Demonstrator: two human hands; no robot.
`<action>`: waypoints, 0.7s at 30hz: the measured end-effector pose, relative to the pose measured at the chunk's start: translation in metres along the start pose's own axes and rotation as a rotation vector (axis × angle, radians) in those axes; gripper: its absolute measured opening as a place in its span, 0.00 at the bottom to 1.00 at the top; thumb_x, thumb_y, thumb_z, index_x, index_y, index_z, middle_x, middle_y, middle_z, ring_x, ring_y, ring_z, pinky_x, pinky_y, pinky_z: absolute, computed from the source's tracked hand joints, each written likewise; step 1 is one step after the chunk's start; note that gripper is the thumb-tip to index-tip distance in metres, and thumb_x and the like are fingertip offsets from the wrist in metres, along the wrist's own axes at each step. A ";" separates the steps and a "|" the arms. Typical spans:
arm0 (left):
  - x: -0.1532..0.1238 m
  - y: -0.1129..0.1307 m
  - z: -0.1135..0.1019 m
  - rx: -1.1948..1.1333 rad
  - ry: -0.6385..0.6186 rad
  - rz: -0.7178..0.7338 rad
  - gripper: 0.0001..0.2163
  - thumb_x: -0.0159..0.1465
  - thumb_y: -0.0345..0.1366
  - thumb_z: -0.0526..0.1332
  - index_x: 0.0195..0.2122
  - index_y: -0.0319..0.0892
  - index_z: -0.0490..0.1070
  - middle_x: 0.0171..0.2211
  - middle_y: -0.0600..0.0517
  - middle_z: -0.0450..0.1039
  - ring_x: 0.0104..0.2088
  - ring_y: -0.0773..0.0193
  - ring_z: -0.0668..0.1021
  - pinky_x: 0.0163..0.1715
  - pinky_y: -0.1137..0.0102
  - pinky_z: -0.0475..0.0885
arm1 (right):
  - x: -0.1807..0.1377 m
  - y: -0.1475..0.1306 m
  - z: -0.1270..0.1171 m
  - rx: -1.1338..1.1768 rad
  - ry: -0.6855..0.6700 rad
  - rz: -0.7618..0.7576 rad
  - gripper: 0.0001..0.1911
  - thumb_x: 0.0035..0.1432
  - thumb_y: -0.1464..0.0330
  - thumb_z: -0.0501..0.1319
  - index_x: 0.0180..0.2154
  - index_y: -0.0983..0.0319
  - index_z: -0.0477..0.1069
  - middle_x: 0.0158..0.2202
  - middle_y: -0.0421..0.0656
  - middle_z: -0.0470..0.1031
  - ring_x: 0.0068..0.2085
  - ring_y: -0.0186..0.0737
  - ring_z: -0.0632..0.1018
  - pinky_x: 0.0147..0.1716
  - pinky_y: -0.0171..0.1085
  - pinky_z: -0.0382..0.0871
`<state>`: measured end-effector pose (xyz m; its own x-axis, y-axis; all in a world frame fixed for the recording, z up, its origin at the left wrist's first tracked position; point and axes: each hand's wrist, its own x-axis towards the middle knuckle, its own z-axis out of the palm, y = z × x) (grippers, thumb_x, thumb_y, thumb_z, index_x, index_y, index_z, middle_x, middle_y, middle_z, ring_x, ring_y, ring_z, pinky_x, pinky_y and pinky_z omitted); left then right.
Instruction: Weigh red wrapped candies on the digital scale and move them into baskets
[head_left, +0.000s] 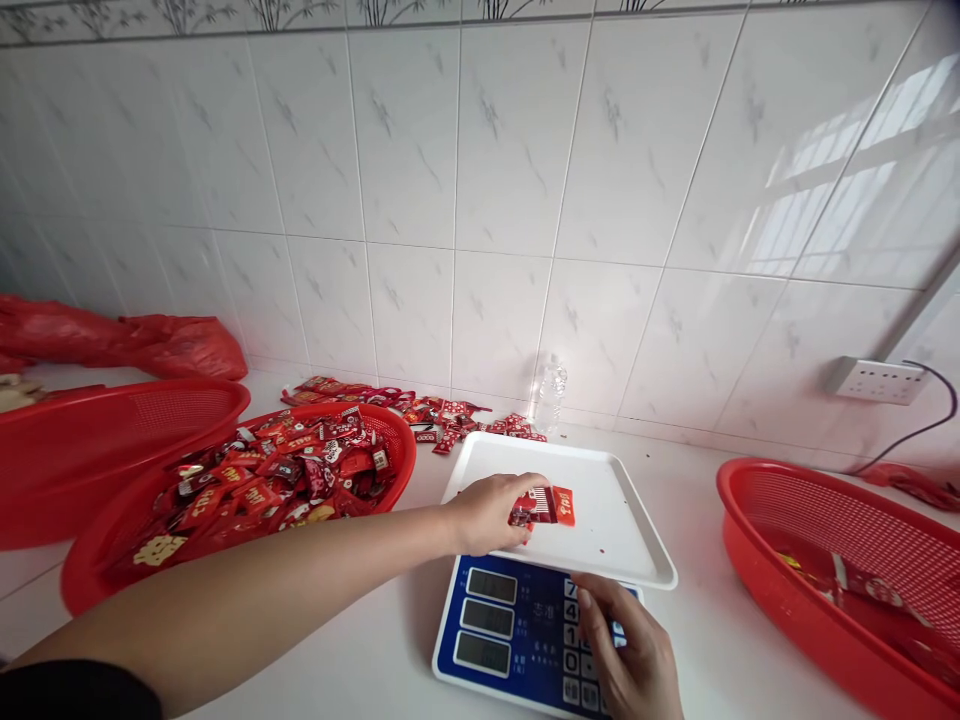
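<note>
My left hand (pixel 491 510) is closed round a few small red-wrapped snack packets (pixel 553 505) over the white tray (pixel 622 485) of a weighing scale. Part of the packets is hidden by the fingers and palm. My right hand (pixel 630 645) is over the number keys of the blue scale panel (pixel 536 640), holding nothing that I can see, index finger stretched out and thumb beneath it. The figures on the scale's displays (pixel 486 618) are too dim to read. Left of the scale, a red basket (pixel 405 450) is heaped with red-wrapped packets (pixel 289 470), partly behind my left forearm.
More packets (pixel 450 415) lie loose along the tiled wall, near a clear plastic bottle (pixel 551 395). A second red basket (pixel 150 430) and red plastic bags (pixel 180 345) are at far left. On the right stands another red basket (pixel 787 580) below a power socket (pixel 877 380).
</note>
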<state>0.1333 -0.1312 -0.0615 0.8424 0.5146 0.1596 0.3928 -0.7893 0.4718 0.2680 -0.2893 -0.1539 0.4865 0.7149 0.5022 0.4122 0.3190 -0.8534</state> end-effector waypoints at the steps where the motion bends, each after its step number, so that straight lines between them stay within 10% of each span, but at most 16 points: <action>1: 0.005 0.001 0.002 -0.048 0.019 -0.011 0.28 0.52 0.32 0.64 0.55 0.49 0.63 0.43 0.52 0.74 0.40 0.59 0.77 0.40 0.69 0.71 | 0.000 0.000 0.000 0.001 0.003 -0.003 0.16 0.58 0.55 0.58 0.34 0.59 0.76 0.23 0.40 0.73 0.22 0.33 0.70 0.22 0.30 0.67; 11: 0.067 0.031 0.024 -0.047 -0.109 -0.181 0.38 0.44 0.36 0.68 0.59 0.48 0.60 0.51 0.49 0.71 0.43 0.56 0.77 0.36 0.70 0.74 | 0.004 0.003 -0.002 -0.008 0.019 -0.046 0.13 0.59 0.58 0.58 0.35 0.58 0.76 0.25 0.38 0.73 0.24 0.32 0.71 0.25 0.29 0.66; 21: 0.056 0.023 0.026 0.050 -0.074 -0.062 0.35 0.45 0.36 0.68 0.56 0.46 0.63 0.48 0.48 0.74 0.45 0.53 0.76 0.41 0.67 0.72 | 0.000 0.010 -0.001 -0.015 0.021 0.020 0.15 0.56 0.54 0.59 0.34 0.57 0.77 0.24 0.38 0.74 0.23 0.32 0.71 0.25 0.29 0.67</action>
<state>0.1989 -0.1294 -0.0646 0.8403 0.5382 0.0657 0.4613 -0.7734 0.4348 0.2729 -0.2866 -0.1624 0.5104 0.7080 0.4881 0.4140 0.2952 -0.8611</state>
